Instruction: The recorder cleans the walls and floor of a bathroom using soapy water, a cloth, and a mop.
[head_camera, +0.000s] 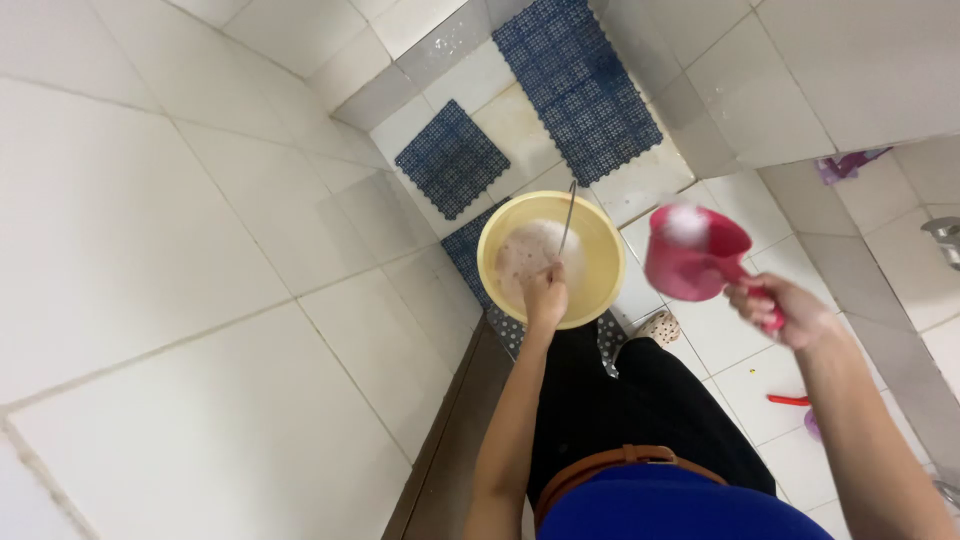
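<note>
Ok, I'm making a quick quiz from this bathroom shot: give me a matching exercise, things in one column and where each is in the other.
1. yellow basin
2. pink scoop
3. blue mats
4. red object

a. on the floor tiles beside the right arm
b. in the right hand
c. held at the rim by the left hand
d. on the floor beyond the basin

Pairs: 1-c, 2-b, 3-d, 4-a
</note>
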